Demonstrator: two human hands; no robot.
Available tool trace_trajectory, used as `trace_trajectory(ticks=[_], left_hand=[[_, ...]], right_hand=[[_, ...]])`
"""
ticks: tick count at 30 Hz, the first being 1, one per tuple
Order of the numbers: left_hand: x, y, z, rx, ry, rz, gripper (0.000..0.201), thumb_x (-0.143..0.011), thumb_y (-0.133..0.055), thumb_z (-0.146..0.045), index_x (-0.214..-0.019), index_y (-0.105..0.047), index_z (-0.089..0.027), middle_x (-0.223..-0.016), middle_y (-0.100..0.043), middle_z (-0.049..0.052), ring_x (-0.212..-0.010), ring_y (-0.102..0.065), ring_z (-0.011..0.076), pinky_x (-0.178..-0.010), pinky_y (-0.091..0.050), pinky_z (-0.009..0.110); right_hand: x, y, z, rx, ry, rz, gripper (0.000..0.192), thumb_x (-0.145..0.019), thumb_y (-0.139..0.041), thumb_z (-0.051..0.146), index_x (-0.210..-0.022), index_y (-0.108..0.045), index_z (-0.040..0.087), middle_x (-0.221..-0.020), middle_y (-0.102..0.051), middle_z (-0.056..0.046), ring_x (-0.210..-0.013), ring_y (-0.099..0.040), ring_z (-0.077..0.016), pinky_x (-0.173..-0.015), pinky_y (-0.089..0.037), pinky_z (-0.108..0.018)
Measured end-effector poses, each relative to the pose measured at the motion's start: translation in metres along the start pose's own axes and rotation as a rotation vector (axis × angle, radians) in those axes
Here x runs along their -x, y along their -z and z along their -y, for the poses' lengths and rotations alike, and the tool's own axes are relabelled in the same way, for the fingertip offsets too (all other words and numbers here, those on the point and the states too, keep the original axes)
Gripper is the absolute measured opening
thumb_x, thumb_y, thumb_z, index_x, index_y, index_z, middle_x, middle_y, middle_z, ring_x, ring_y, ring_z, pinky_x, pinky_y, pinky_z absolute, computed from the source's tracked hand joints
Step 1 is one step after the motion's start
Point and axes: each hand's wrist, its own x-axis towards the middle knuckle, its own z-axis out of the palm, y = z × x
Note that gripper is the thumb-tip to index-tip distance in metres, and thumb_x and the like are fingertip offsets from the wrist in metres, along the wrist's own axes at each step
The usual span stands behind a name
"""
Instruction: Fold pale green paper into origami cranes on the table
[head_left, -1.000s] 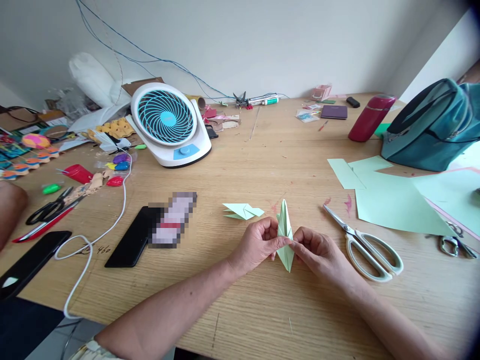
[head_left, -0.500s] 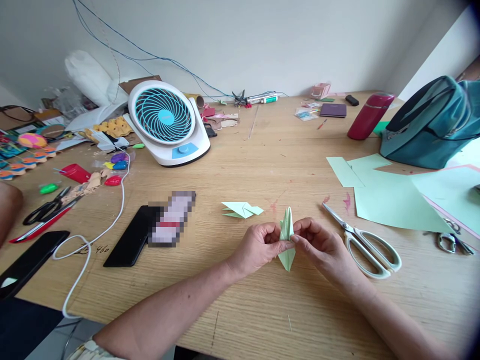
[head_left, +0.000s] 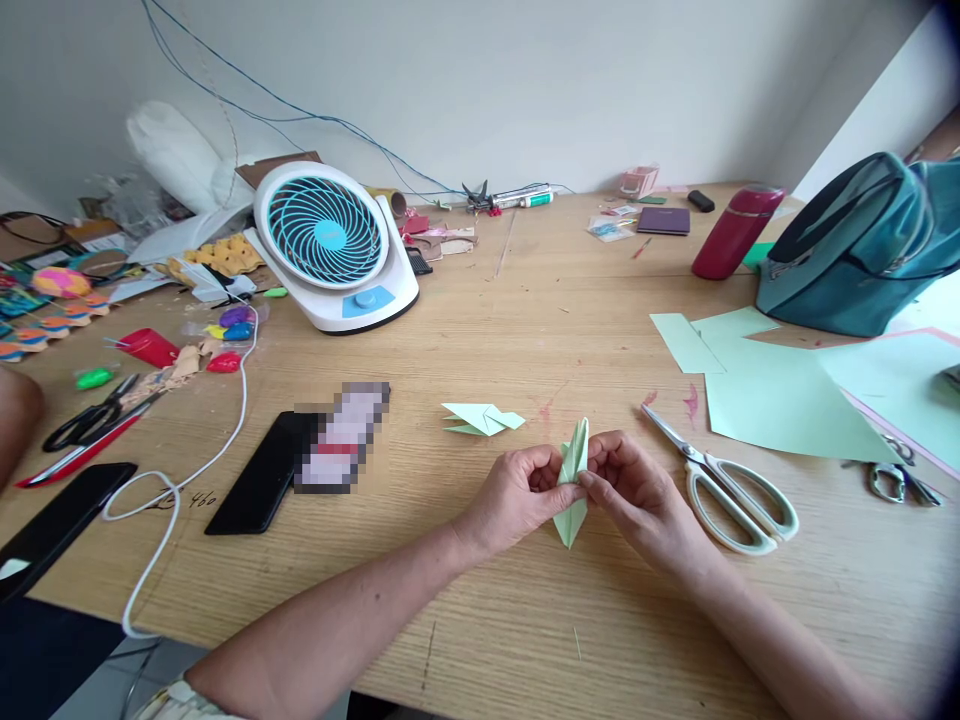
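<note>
Between my two hands is a narrow piece of folded light-green paper [head_left: 571, 522], long and pointed at its lower end. My left hand [head_left: 517, 497] pinches its left side between thumb and fingers. From the right, my right hand [head_left: 631, 485] grips it too, the thumb tip pressed at the middle fold. Both hands hover just above the wooden table. A finished-looking folded paper figure [head_left: 484, 418] of the same green lies beyond my left hand. White-handled scissors [head_left: 739, 500] rest to the right of my right hand, blades pointing away to the left.
Green paper sheets [head_left: 795, 400] lie at the right, before a teal bag [head_left: 840, 245] and a red bottle [head_left: 739, 232]. A white fan [head_left: 337, 250] stands back left. Phones [head_left: 251, 475], a white cable [head_left: 244, 400] and black scissors [head_left: 86, 425] occupy the left, near another person's arm [head_left: 19, 415].
The folded paper has tilted slightly, its top leaning right and its lower point shifting left. My right hand has moved a little left; both hands keep their grip.
</note>
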Motion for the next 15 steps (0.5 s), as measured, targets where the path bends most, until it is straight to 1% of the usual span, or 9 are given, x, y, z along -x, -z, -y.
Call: trace_trajectory(ticks=[3,7,11,15], left_hand=[[-0.001,0.000,0.004,-0.005,-0.025,0.001,0.030,-0.080,-0.074,-0.039,-0.076,-0.057,-0.014,-0.067,-0.044,-0.005,-0.061,-0.037,0.0068,-0.055,-0.030,0.019],[-0.001,0.001,0.003,-0.049,-0.028,0.005,0.032,-0.083,-0.071,-0.039,-0.071,-0.053,-0.014,-0.065,-0.042,-0.005,-0.060,-0.035,0.0071,-0.054,-0.029,0.020],[-0.001,0.002,-0.004,-0.099,0.005,0.002,0.036,-0.080,-0.073,-0.036,-0.064,-0.048,-0.015,-0.060,-0.038,-0.006,-0.055,-0.032,0.0061,-0.049,-0.025,0.020],[-0.001,0.003,-0.008,-0.086,0.030,0.008,0.033,-0.076,-0.076,-0.032,-0.064,-0.051,-0.015,-0.059,-0.039,-0.007,-0.054,-0.034,0.0060,-0.048,-0.027,0.019]], right_hand=[[0.000,-0.001,0.000,-0.021,0.012,0.006,0.015,-0.092,-0.066,0.034,-0.092,-0.055,0.024,-0.081,-0.054,0.001,-0.070,-0.050,-0.0130,-0.062,-0.045,-0.024],[0.000,-0.002,0.000,-0.015,0.025,-0.001,0.016,-0.092,-0.065,0.033,-0.091,-0.052,0.024,-0.080,-0.052,0.002,-0.069,-0.048,-0.0120,-0.061,-0.044,-0.023],[0.000,-0.001,-0.001,0.015,0.017,0.013,0.017,-0.093,-0.064,0.035,-0.089,-0.051,0.024,-0.078,-0.051,0.002,-0.067,-0.048,-0.0123,-0.060,-0.044,-0.024],[-0.001,0.001,0.001,0.032,-0.034,0.066,0.021,-0.092,-0.064,0.038,-0.086,-0.051,0.023,-0.076,-0.052,0.002,-0.066,-0.050,-0.0128,-0.061,-0.045,-0.026]])
